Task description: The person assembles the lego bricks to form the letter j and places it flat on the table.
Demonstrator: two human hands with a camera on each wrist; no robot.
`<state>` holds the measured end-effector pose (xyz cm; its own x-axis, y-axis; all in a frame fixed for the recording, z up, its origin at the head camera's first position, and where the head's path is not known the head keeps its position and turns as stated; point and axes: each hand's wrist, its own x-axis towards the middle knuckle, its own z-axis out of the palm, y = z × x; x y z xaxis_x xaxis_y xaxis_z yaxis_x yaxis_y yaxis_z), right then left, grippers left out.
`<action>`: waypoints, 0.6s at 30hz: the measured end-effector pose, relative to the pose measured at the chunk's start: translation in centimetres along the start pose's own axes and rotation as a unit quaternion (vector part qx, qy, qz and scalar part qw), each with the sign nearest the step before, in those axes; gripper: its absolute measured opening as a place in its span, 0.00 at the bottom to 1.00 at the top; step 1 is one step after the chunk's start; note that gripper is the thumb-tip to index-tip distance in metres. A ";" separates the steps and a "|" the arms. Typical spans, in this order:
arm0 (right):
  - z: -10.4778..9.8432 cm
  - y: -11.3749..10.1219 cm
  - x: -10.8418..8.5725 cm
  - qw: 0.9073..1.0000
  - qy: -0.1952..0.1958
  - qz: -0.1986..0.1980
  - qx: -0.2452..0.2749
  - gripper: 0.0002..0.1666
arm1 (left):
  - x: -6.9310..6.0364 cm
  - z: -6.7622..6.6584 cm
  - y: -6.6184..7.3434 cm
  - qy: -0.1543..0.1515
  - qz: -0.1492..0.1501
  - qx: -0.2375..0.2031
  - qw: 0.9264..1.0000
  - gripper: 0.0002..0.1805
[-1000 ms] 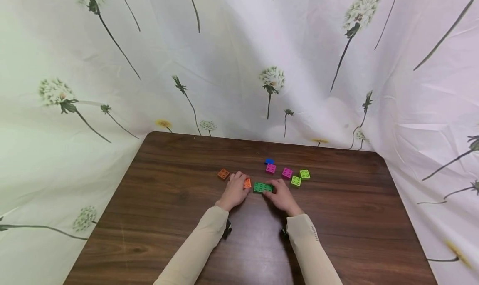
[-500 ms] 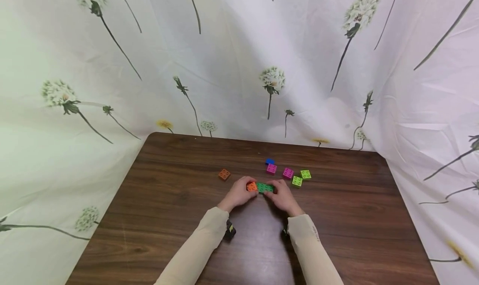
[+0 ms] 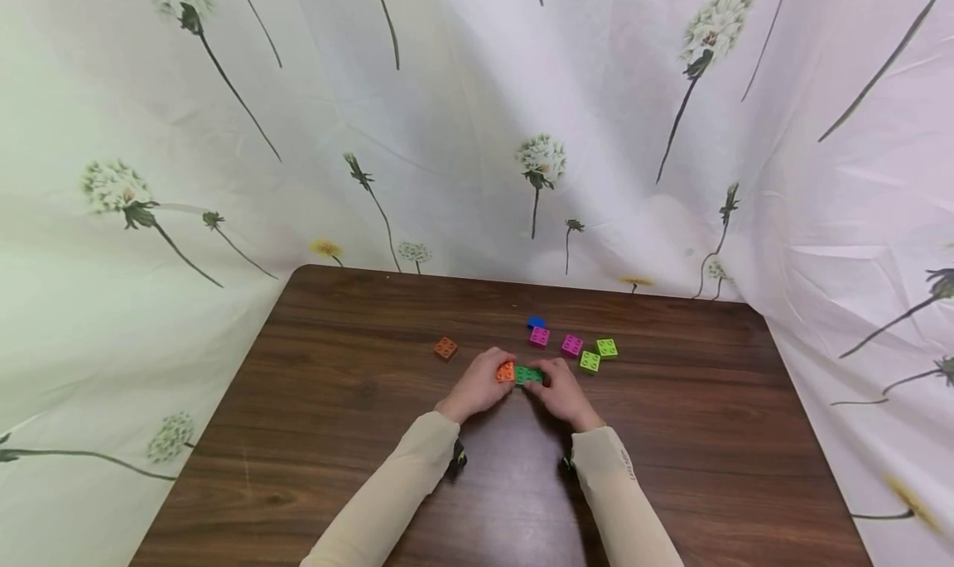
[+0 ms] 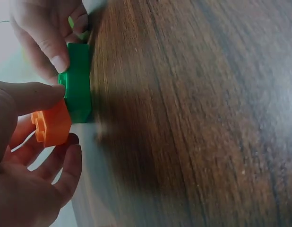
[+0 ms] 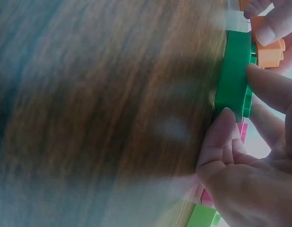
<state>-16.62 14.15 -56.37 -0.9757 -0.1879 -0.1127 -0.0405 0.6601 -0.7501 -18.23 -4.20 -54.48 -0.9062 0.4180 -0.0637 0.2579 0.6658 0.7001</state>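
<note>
In the head view, my left hand (image 3: 480,383) pinches an orange toy building brick (image 3: 506,372) between thumb and fingers. The brick sits over the left end of a longer green building brick (image 3: 528,376), which my right hand (image 3: 561,391) grips by its right part. The right wrist view shows the green brick (image 5: 233,78) low at the tabletop, studs up, with the orange brick (image 5: 269,56) at its far end on the stud side. Whether their studs are joined cannot be told. Left-hand fingers partly cover the orange brick (image 4: 55,124) in the left wrist view.
A brown brick (image 3: 445,348) lies left of the hands on the dark wooden table (image 3: 343,401). Beyond the right hand lie a blue brick (image 3: 536,322), two magenta bricks (image 3: 571,345) and two lime bricks (image 3: 590,362). A floral cloth (image 3: 462,136) hangs behind the table.
My left hand has moved right with the orange brick, from a spot apart from the green brick to over its left end. The right hand has stayed on the green brick.
</note>
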 end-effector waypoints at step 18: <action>0.0 0.1 -0.1 1.000 -0.007 -0.014 -0.006 0.19 | 0.4 -0.4 0.0 -0.026 0.065 0.118 0.991 0.24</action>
<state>-16.55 14.26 -56.46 -0.9709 -0.2170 -0.1011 -0.0705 0.6630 -0.7453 -18.74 -4.32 -54.22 -0.8433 0.5370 -0.0237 0.4483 0.7270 0.5201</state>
